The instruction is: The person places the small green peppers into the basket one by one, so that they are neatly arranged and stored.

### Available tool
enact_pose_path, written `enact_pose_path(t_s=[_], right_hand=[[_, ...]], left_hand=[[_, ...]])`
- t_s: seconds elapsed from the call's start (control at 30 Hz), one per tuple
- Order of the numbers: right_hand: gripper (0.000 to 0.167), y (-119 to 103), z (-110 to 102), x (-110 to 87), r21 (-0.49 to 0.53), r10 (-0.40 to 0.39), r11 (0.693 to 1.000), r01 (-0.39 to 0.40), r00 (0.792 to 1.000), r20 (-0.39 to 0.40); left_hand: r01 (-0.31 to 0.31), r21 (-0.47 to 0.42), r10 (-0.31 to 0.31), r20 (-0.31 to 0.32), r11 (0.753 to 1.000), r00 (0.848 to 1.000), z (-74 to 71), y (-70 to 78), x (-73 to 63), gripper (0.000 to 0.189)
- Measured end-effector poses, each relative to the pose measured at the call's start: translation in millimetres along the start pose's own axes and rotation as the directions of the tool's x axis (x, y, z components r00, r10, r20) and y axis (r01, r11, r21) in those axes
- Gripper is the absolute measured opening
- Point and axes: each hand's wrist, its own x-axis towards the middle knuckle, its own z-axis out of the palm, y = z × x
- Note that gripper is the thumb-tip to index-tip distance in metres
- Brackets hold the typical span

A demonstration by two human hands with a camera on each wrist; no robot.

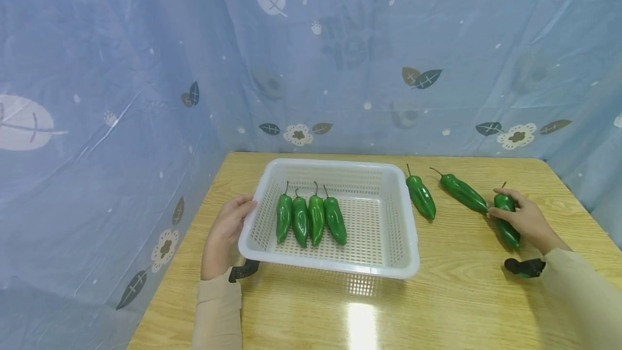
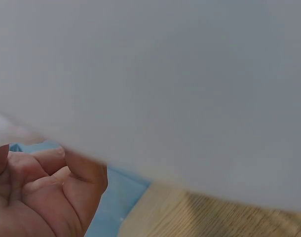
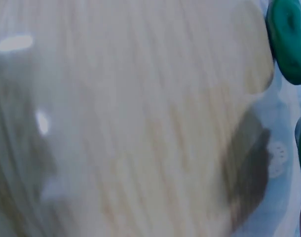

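Right hand (image 1: 527,221): fingers curled round the rightmost pepper (image 1: 508,234)
Its long axis: roughly fore-and-aft, stem at the far end
Leftward: two loose peppers (image 1: 461,192)
Beyond them: white basket (image 1: 335,270)
Left hand (image 1: 231,221): grips the basket's left rim

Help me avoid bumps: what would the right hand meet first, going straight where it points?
Past the held pepper, the right hand would probably meet the neighbouring pepper first; its tip looks close, depth unclear.
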Motion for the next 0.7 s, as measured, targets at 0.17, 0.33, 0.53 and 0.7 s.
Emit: enact_pose_path(t_s=[0.17, 0.33, 0.53, 0.7], right_hand=[[0.072, -4.3, -0.8, -0.5, 0.031, 0.016, 0.999, -0.015, 0.999, -0.031], [0.07, -9.2, -0.6, -1.1, 0.037, 0.021, 0.999, -0.019, 0.998, -0.055], [0.067, -17.7, -1.7, 1.9, 0.056, 0.01, 0.998, -0.006, 0.996, -0.085], [0.065, -29.0, -1.9, 2.4, 0.078, 0.0, 0.997, 0.007, 0.995, -0.098]], left_hand=[[-0.004, 0.001, 0.004, 0.004, 1.0, 1.0, 0.0, -0.1, -0.4, 0.045], [-0.006, -0.014, 0.006, 0.01, 1.0, 1.0, 0.2, -0.6, 0.3, 0.045], [-0.003, -0.003, 0.003, 0.007, 1.0, 1.0, -0.7, -2.5, 2.0, 0.045], [0.01, -0.001, -0.01, -0.002, 1.0, 1.0, 0.3, -1.7, 2.0, 0.046]])
